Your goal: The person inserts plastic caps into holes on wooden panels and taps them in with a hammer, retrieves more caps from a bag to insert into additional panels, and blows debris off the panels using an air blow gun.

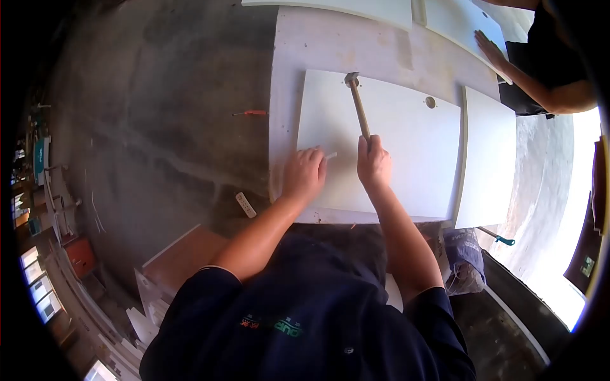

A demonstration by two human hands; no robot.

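A hammer with a wooden handle is gripped near its end by my right hand. Its metal head lies over a round hole near the far left corner of a white panel. My left hand is closed at the panel's left edge, with a small white piece showing at its thumb and fingertips. The exact kind of that piece is too small to make out. Another round hole shows near the panel's far right corner.
A second white panel lies on the right of the worktable. Across it, another person's hand rests on a white panel. A red-handled screwdriver, a power strip and a plastic bag are around the table.
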